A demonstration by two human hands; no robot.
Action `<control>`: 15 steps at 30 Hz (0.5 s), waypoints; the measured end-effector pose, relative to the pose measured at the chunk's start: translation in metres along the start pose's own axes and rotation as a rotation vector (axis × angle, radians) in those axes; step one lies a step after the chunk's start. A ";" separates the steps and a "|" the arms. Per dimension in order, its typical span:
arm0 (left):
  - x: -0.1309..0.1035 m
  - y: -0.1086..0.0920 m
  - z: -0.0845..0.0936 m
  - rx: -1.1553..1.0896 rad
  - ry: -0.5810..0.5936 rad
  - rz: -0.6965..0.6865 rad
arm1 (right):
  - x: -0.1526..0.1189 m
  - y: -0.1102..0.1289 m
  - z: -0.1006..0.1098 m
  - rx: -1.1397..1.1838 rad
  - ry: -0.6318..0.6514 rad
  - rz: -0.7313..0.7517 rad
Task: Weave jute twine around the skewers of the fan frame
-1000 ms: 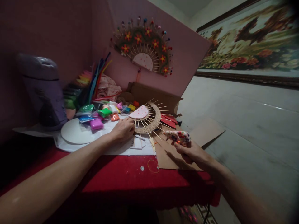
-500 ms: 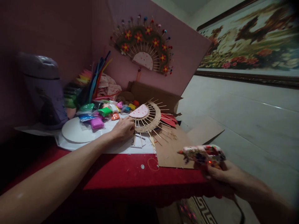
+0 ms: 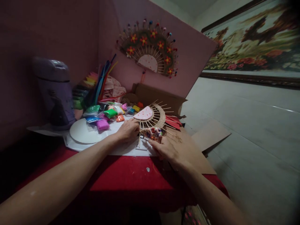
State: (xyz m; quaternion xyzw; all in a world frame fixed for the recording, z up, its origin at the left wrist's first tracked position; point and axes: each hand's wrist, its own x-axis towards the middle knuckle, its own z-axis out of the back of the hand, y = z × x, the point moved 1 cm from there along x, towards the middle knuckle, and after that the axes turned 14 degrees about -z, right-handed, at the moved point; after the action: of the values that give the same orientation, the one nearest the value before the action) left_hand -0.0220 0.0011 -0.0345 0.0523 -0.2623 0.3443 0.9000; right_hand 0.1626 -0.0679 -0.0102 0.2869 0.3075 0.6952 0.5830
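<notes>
A half-round craft fan (image 3: 160,117) of thin sticks and wound twine, with a dotted pink half-circle (image 3: 144,113) at its centre, lies tilted over the paper. My left hand (image 3: 129,129) is closed at its lower left edge, gripping the fan; the fingertips are partly hidden. In my right hand (image 3: 166,148) is a flower-patterned hot glue gun (image 3: 152,133), its red light lit. The glue gun's nozzle points left, close to my left fingers and the lower sticks of the fan. Whether the nozzle touches the fan, I cannot tell.
Bagged coloured clay (image 3: 103,124) and a white disc (image 3: 85,131) lie left of the fan. Behind stand a purple bottle (image 3: 55,93) and pipe cleaners (image 3: 103,81). Cardboard (image 3: 194,153) covers the right side of the red tablecloth (image 3: 131,178). A finished fan (image 3: 146,47) hangs behind.
My right hand has brought the glue gun leftward and up, from the table's right edge to the fan. My left hand stays at the fan. The whole view has shifted slightly.
</notes>
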 end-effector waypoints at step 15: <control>-0.001 -0.002 0.001 -0.002 -0.007 -0.004 | -0.014 0.027 0.010 -0.256 -0.128 0.123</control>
State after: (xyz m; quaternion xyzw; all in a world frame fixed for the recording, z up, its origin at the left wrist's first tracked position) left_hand -0.0217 -0.0013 -0.0334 0.0529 -0.2656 0.3422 0.8998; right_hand 0.1555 -0.0844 0.0159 0.2720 0.1605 0.7434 0.5896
